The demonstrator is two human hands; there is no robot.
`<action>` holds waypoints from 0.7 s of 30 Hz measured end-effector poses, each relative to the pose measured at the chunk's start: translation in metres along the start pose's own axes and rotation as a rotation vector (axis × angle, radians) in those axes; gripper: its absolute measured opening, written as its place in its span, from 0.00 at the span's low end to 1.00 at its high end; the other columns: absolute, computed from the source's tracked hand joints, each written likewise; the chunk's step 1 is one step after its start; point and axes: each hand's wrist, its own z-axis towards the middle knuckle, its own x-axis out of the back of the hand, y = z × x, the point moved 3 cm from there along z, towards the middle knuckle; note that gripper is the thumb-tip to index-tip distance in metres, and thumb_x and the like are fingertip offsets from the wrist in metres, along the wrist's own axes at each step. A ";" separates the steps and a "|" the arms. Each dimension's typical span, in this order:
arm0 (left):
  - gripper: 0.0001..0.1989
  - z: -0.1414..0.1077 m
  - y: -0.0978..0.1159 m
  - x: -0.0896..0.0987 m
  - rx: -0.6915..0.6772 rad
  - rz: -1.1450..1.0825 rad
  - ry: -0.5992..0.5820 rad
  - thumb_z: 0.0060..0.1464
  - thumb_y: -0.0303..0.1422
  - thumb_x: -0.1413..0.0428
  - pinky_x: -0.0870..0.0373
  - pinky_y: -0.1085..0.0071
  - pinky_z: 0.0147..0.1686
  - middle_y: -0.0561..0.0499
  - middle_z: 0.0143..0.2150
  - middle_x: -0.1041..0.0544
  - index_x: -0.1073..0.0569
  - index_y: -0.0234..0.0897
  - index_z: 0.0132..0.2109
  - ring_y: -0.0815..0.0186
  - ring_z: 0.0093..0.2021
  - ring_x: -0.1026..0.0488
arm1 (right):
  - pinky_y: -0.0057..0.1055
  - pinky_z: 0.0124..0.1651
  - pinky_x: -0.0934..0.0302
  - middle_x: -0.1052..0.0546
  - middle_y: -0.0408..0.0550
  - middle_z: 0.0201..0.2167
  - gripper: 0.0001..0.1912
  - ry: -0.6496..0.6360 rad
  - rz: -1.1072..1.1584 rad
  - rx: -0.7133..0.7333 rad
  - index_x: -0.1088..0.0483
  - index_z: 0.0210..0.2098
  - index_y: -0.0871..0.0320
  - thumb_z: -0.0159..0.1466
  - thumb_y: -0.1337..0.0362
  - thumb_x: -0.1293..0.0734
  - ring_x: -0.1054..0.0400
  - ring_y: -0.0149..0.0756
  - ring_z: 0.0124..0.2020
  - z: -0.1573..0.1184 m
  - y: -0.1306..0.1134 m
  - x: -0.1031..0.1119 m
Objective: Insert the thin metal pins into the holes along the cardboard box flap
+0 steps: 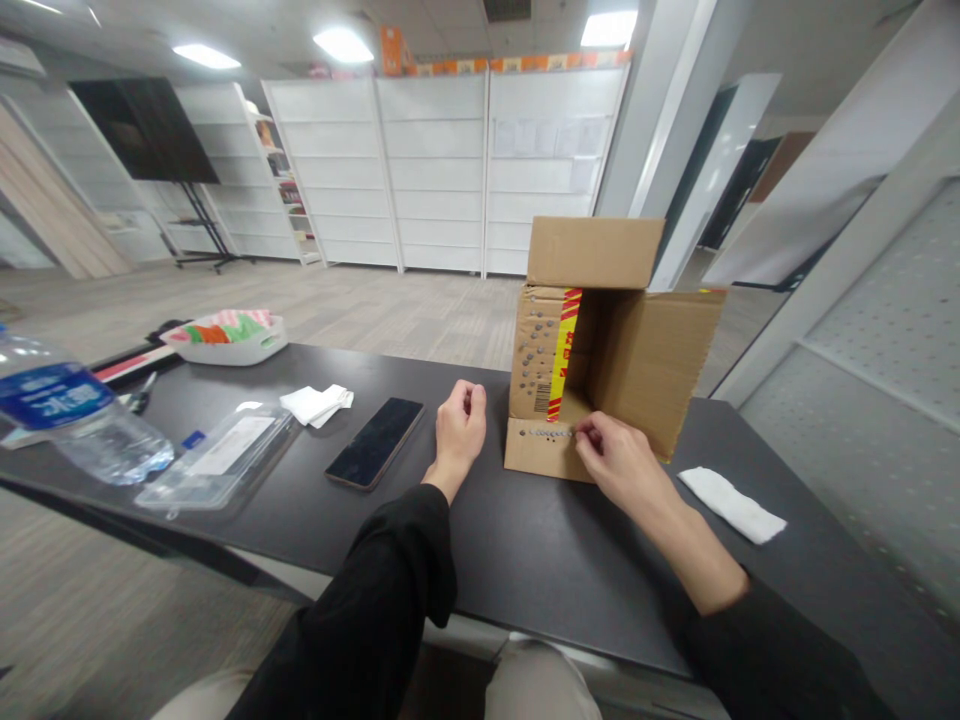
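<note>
Head view: At a dark tabletop [487, 560], you bring your right hand [619, 455] to the lower flap [540, 458] of an open cardboard box [649, 370], its mouth facing you. A row of small shiny pieces [546, 433] lies along that flap, its long axis running side to side, directly left of your right fingertips, which meet its right end. Your right thumb and forefinger are drawn nearly together, the other fingers bent; whether a piece sits between them, I cannot tell.

Your left hand [460, 420], the farther of the two from the row, hangs left of the box and apart from it, fingers curled in and thumb up near the forefinger; I cannot tell whether it holds anything. From those fingers, the row lies to the right.

Above the flap, grey dots [534, 345] spot the box's left panel beside yellow-and-red tape [564, 355]. A phone [375, 443] lies aslant left of your left hand, with a folded white tissue [319, 403] and a clear plastic case [225, 460] beyond it. A white cloth strip [731, 505] rests right of your right hand.
</note>
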 end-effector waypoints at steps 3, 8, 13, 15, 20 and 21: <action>0.16 0.000 0.001 0.001 0.001 0.003 -0.001 0.63 0.42 0.55 0.42 0.74 0.30 0.55 0.25 0.32 0.35 0.39 0.31 0.70 0.26 0.36 | 0.32 0.35 0.42 0.25 0.47 0.30 0.07 -0.015 -0.009 0.014 0.32 0.33 0.56 0.63 0.65 0.41 0.32 0.37 0.30 0.000 0.002 -0.002; 0.16 0.000 0.003 0.002 0.004 -0.002 -0.001 0.63 0.42 0.55 0.42 0.74 0.30 0.55 0.25 0.32 0.35 0.39 0.31 0.70 0.26 0.36 | 0.32 0.34 0.42 0.27 0.47 0.30 0.06 -0.035 -0.021 0.025 0.33 0.32 0.56 0.63 0.66 0.41 0.33 0.36 0.29 0.001 0.003 -0.004; 0.16 0.000 0.001 0.001 0.000 -0.001 0.000 0.63 0.42 0.54 0.42 0.74 0.30 0.56 0.25 0.33 0.35 0.39 0.31 0.71 0.26 0.37 | 0.33 0.37 0.40 0.29 0.48 0.32 0.07 0.007 -0.005 0.054 0.32 0.33 0.56 0.64 0.65 0.41 0.33 0.37 0.31 -0.001 -0.005 -0.003; 0.16 0.000 0.001 0.001 -0.002 -0.001 0.000 0.63 0.42 0.54 0.43 0.74 0.30 0.56 0.25 0.33 0.35 0.39 0.31 0.70 0.26 0.37 | 0.34 0.40 0.39 0.29 0.49 0.35 0.07 0.021 0.012 0.066 0.31 0.34 0.56 0.65 0.65 0.41 0.32 0.38 0.35 -0.002 -0.009 -0.003; 0.16 0.000 0.003 0.000 -0.001 -0.003 0.001 0.63 0.42 0.55 0.43 0.74 0.29 0.55 0.25 0.32 0.36 0.38 0.30 0.70 0.26 0.36 | 0.39 0.47 0.39 0.28 0.51 0.37 0.06 0.070 -0.039 0.119 0.30 0.36 0.57 0.64 0.65 0.39 0.34 0.44 0.41 -0.001 -0.016 -0.006; 0.16 0.000 0.004 0.000 0.000 -0.002 0.002 0.63 0.42 0.55 0.43 0.74 0.29 0.55 0.25 0.32 0.36 0.38 0.30 0.70 0.26 0.36 | 0.39 0.47 0.39 0.28 0.52 0.37 0.06 0.070 -0.054 0.129 0.29 0.36 0.57 0.64 0.66 0.38 0.34 0.44 0.41 0.000 -0.017 -0.007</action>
